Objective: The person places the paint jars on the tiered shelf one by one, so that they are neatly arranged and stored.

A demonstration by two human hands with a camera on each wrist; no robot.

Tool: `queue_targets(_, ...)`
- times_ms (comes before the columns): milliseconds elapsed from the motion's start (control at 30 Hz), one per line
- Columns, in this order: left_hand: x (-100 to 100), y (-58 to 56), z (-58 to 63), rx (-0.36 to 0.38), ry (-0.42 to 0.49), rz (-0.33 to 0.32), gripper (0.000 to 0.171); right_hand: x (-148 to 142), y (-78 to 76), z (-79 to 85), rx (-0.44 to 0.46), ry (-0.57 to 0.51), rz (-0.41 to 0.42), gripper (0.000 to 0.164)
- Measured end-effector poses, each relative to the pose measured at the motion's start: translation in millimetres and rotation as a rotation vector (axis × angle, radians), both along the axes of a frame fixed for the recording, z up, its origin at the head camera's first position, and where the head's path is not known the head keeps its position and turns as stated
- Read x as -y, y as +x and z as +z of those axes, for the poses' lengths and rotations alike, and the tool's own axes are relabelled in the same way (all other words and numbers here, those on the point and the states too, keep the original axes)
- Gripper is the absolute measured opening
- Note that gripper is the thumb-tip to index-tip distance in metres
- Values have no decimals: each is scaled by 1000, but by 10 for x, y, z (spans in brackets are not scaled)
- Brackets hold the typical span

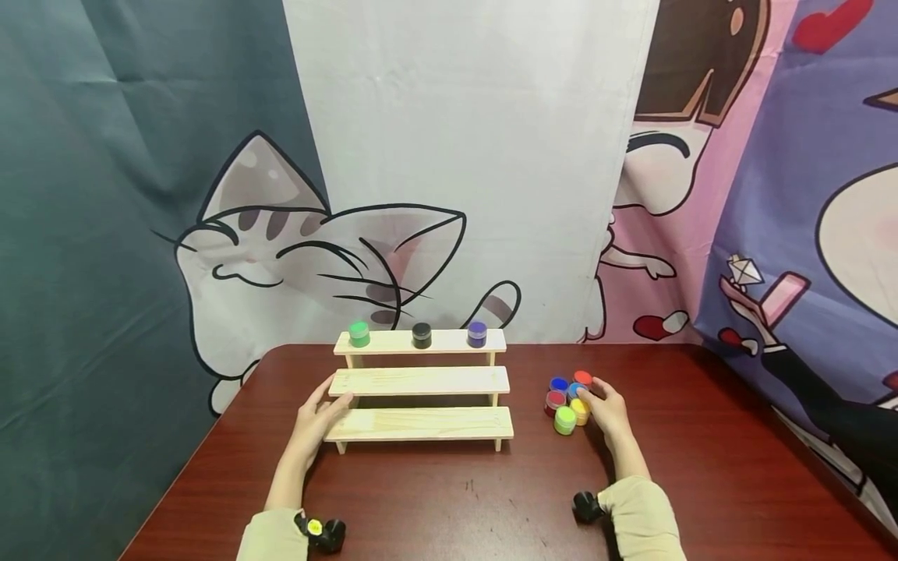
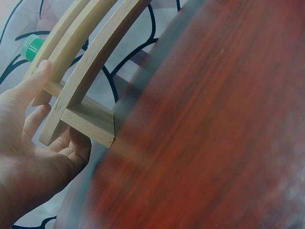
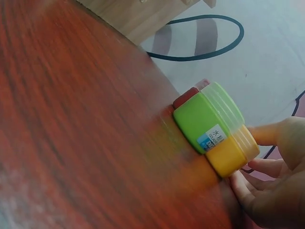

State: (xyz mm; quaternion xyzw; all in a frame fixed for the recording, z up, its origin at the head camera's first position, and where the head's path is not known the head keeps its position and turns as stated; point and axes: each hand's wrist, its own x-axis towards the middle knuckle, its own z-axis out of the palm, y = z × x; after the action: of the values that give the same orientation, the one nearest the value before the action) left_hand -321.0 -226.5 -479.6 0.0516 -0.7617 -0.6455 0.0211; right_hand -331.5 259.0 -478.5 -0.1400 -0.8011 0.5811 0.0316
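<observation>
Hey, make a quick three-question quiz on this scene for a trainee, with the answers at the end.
1. What colour is the middle jar on the top tier of the stand?
2. True or false: the right hand touches the stand.
3. How many loose jars show on the table? A four, B six, C nine.

Key:
1. Black.
2. False; it is at the loose jars, while the left hand holds the stand's end.
3. B.

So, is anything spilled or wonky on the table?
No spill shows; the jars stand upright. Just small dark marks in front of the rack stand out against the reddish table; scratches or stains, I can't tell.
</observation>
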Motion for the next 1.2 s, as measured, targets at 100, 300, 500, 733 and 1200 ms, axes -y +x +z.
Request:
queue_targets(100, 4, -15, -7, 2, -3, 0, 70, 1, 12, 1, -3, 13, -13, 62)
queue_targets(300, 15, -22, -6, 6, -10, 5, 71, 14, 30, 7, -6, 5, -40, 60)
queue_targets(500, 16, -23, 2, 10, -8, 0, 71, 19, 33, 4, -14, 23, -43, 60)
queue_targets(733, 15, -22, 8, 19, -29, 5, 71, 44, 35, -22, -14, 74, -43, 64)
queue_targets(1200, 22, -12, 27, 32, -25, -7, 72, -23, 72, -4, -5, 85, -12, 63)
